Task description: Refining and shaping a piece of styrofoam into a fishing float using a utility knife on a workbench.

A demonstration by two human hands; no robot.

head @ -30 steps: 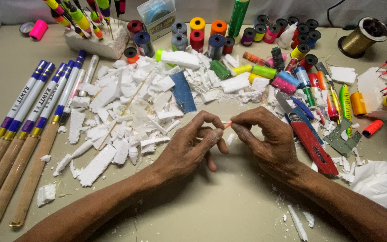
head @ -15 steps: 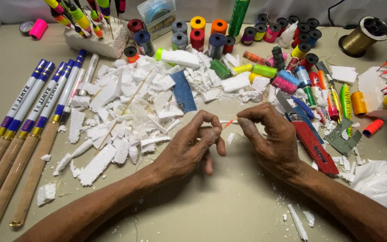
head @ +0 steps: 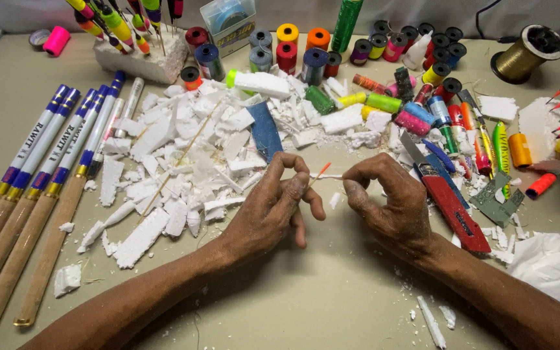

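both hands hover just above the counter [head: 306,304], the left hand [head: 273,207] and right hand [head: 390,201] each with a narrow grip pinching an end of a thin white foam stick [head: 327,176] with an orange tip. white foam scraps [head: 183,162] lie just left, a red utility knife [head: 452,207] touches the right hand's far side, and thread spools [head: 319,48] stand well behind.

Beige tabletop [head: 306,304], evenly lit, pale wall [head: 21,13] behind its far edge
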